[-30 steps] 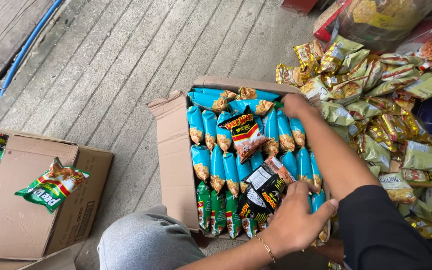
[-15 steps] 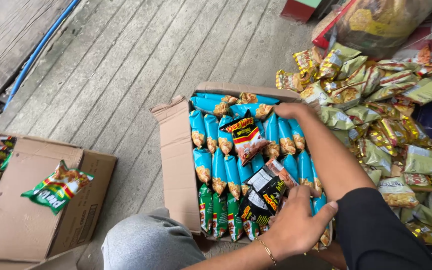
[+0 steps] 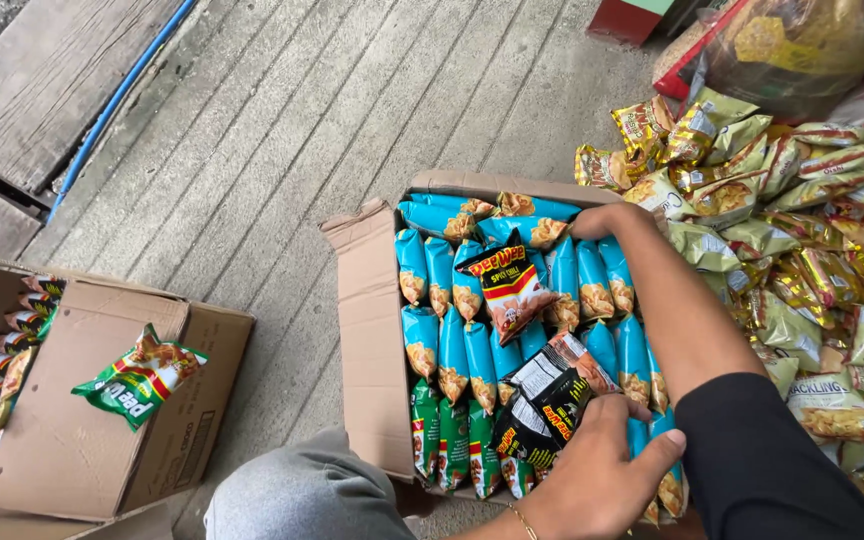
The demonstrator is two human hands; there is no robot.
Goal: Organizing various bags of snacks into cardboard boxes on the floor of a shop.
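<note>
Black snack packets [image 3: 547, 400] sat pinched in the left hand [image 3: 602, 475] at the cardboard box's [image 3: 367, 330] six o'clock edge, long axes running toward one o'clock; right hand [image 3: 602, 218], far corner, grip unclear among blue packets [image 3: 452, 360].
</note>
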